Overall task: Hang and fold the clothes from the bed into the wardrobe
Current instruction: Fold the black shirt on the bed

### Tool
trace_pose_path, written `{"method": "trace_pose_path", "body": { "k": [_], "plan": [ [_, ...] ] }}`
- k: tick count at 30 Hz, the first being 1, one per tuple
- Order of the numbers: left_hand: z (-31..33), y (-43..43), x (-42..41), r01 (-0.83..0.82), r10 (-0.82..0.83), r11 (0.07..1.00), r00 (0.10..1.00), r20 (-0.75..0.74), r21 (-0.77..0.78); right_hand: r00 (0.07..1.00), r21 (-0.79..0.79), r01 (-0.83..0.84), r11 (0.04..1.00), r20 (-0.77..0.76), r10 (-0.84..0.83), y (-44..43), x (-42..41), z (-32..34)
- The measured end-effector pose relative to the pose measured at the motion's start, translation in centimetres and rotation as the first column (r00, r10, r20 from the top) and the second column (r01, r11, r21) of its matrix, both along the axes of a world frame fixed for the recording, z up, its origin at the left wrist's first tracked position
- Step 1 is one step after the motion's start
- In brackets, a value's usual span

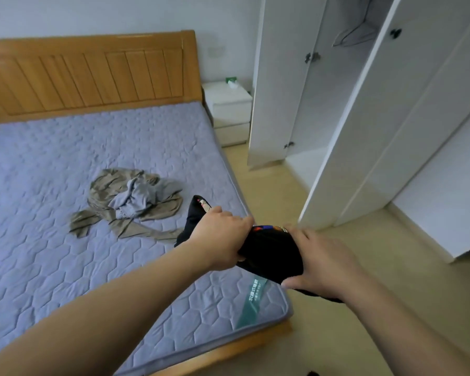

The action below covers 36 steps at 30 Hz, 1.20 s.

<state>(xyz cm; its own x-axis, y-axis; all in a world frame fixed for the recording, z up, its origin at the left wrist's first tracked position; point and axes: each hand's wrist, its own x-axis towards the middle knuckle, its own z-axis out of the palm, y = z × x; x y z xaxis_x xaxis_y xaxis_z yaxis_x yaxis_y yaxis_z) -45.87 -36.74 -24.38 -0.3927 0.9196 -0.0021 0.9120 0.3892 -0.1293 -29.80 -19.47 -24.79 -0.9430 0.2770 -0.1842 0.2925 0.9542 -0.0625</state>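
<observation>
I hold a black garment with a coloured print above the bed's right edge. My left hand grips its left part from above. My right hand grips its right part, thumb under the cloth. A khaki garment lies crumpled in the middle of the bed. A grey garment is bunched on top of the khaki one. The white wardrobe stands at the right with its doors open; a dark hanger hangs inside near the top.
A wooden headboard runs along the back wall. A white nightstand with a tissue box sits between bed and wardrobe. The open wardrobe door juts over the light floor at the right.
</observation>
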Motion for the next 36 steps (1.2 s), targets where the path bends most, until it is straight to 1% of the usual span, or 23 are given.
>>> {"method": "trace_pose_path", "body": {
  "k": [3,7,10,12,14,17,19,23,26,28,32,34,36],
  "plan": [
    [0.4,3.9,0.7,0.010,-0.009,1.000,1.000,-0.027,0.004,1.000,-0.002,0.019,1.000,-0.021,-0.019,3.8,1.0,-0.3],
    [-0.3,9.8,1.5,0.027,-0.027,1.000,0.999,-0.028,-0.003,0.998,-0.080,0.033,0.996,-0.052,-0.037,10.1,2.0,-0.7],
    [-1.4,13.9,2.0,-0.018,0.018,1.000,1.000,0.025,-0.004,0.998,-0.107,-0.047,0.993,-0.050,0.042,15.4,2.6,-0.7],
    [-2.2,16.2,2.5,-0.080,0.078,0.997,0.992,0.098,0.014,0.992,-0.144,-0.114,0.983,-0.061,0.106,19.1,2.7,-0.7],
    [-2.6,18.1,3.3,-0.157,0.155,0.988,0.976,0.153,0.000,0.983,-0.139,-0.178,0.974,-0.057,0.172,22.4,2.6,-0.5],
    [-3.1,20.3,4.0,-0.267,0.267,0.964,0.950,0.163,-0.023,0.958,-0.103,-0.285,0.953,-0.046,0.282,27.0,1.4,-0.3],
    [-3.4,21.4,4.1,-0.313,0.313,0.949,0.937,0.156,-0.024,0.936,-0.092,-0.353,0.931,-0.042,0.351,29.3,0.0,-0.3],
    [-4.1,22.8,2.3,-0.417,0.422,0.906,0.901,0.097,-0.070,0.891,-0.068,-0.455,0.888,-0.038,0.453,32.4,-4.1,-1.2],
    [-4.5,23.5,-0.3,-0.489,0.500,0.864,0.861,0.095,-0.119,0.864,-0.055,-0.504,0.862,-0.030,0.503,34.0,-8.2,-2.3],
    [-4.8,24.0,-2.6,-0.531,0.545,0.837,0.830,0.121,-0.131,0.852,-0.060,-0.523,0.850,-0.018,0.523,34.7,-11.5,-2.9],
    [-5.9,24.4,-9.0,-0.619,0.628,0.778,0.764,0.148,-0.109,0.827,-0.014,-0.562,0.827,-0.018,0.562,36.0,-19.6,-3.8],
    [-6.6,24.3,-12.8,-0.651,0.664,0.748,0.734,0.144,-0.130,0.813,0.005,-0.581,0.814,-0.013,0.581,36.4,-24.5,-4.1],
    [-6.8,24.4,-17.1,-0.666,0.683,0.730,0.713,0.156,-0.151,0.807,-0.009,-0.590,0.807,0.000,0.590,36.9,-29.6,-4.4]
  ]
}}
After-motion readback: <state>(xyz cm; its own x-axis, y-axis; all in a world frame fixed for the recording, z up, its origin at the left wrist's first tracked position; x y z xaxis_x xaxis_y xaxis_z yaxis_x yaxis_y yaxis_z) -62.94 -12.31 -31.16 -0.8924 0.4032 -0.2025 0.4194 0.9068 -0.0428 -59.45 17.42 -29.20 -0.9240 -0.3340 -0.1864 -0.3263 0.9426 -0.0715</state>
